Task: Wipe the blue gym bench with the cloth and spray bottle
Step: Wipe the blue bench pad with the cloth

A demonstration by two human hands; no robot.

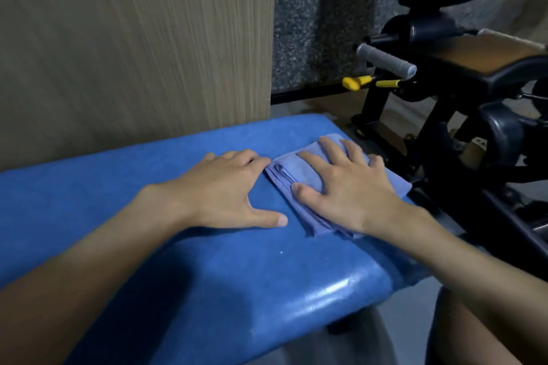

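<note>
Cloth (292,172), perhaps folded, under right hand (353,187)

Leftward the bench (89,201) lies free (panel (133,38) behind, machine (459,98) rightward).

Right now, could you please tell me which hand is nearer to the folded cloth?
Right. The right hand lies flat on top of the folded cloth, fingers spread. The left hand rests on the blue bench beside it, fingertips at its left edge.
</note>
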